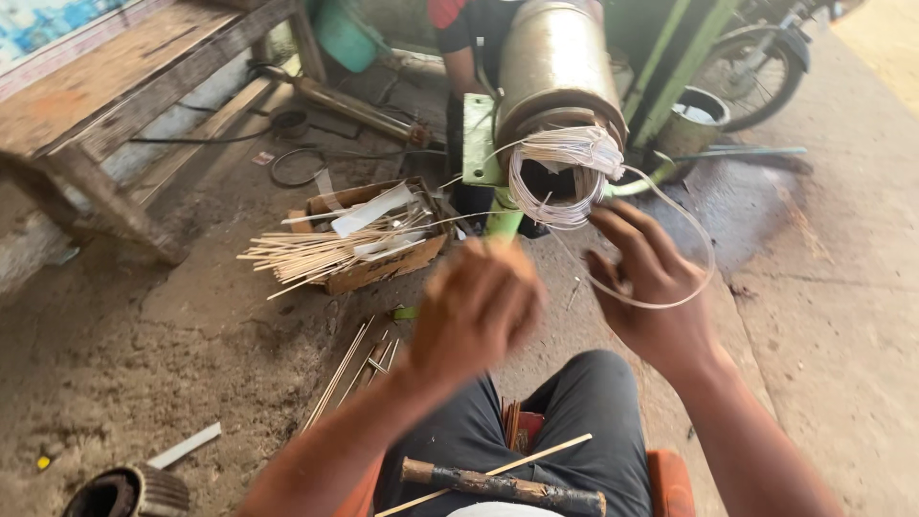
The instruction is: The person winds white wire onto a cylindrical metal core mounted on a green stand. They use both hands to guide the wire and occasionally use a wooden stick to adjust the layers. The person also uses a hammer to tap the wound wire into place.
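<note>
A round metal motor housing (553, 67) stands in front of me with white wire coils (565, 172) bulging out of its open end. My right hand (651, 287) is just below and right of the coils, fingers spread, with a loose loop of white wire (704, 258) running through them. My left hand (476, 308) is blurred, loosely curled, below and left of the coils; whether it holds anything is unclear. A dark rusty hammer (503, 486) and a thin wooden stick (536, 457) lie across my lap.
A cardboard box (378, 268) of thin sticks and white paper strips sits on the dirt floor at left, with loose sticks (340, 369) nearer me. A wooden bench (105, 105) stands far left. Another person (459, 48) crouches behind the motor. A motorcycle wheel (766, 67) is at the back right.
</note>
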